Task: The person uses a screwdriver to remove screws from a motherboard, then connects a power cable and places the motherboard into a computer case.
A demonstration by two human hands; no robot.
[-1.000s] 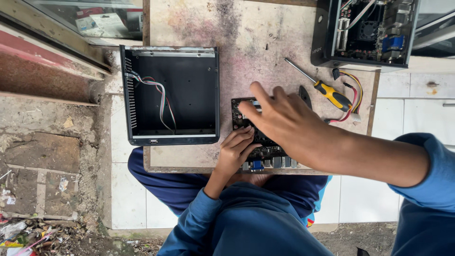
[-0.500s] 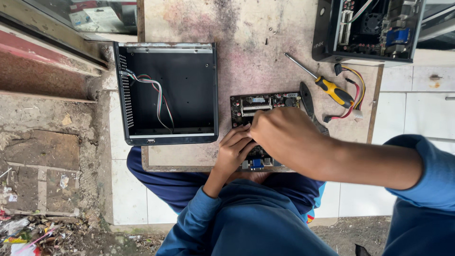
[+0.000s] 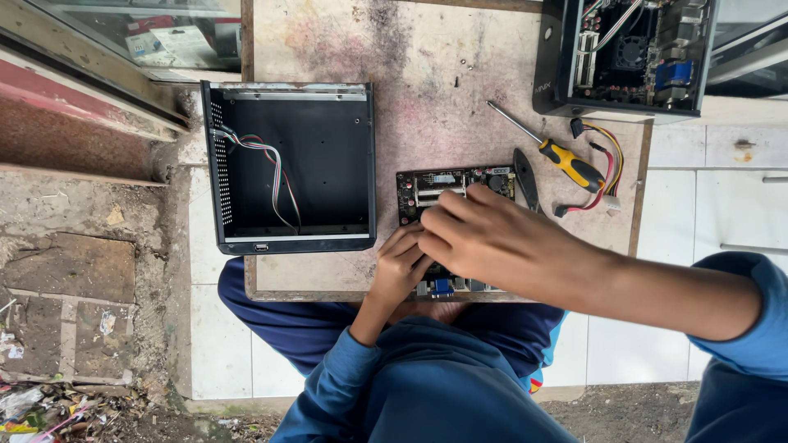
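Right hand (image 3: 501,238) spread palm-down over the circuit board (image 3: 454,184), fingers curled onto its surface, covering most of the lower half; whether anything is pinched underneath cannot be told. Left hand (image 3: 400,267) tucked in at about 8 o'clock from the right hand, fingers bent and pressed against the board's left edge, touching the right hand's fingertips. Circuit board lying flat on the worn wooden tabletop (image 3: 410,57), near its front edge, with a blue port (image 3: 443,286) poking out at the 6 o'clock side.

Empty black metal case (image 3: 289,168) open at 9 o'clock from the board, just beside it, with a bundle of coloured wires (image 3: 275,168) trailing across its floor. Yellow-handled screwdriver (image 3: 558,156) lying at 2 o'clock from the board, tip aimed toward 10 o'clock. Dark pointed tool (image 3: 525,176) between screwdriver and board. Red, yellow and black cable loop (image 3: 603,176) at 3 o'clock from the screwdriver. Second black case (image 3: 628,53), filled with parts and a fan, at 1 o'clock, well apart from the hands.
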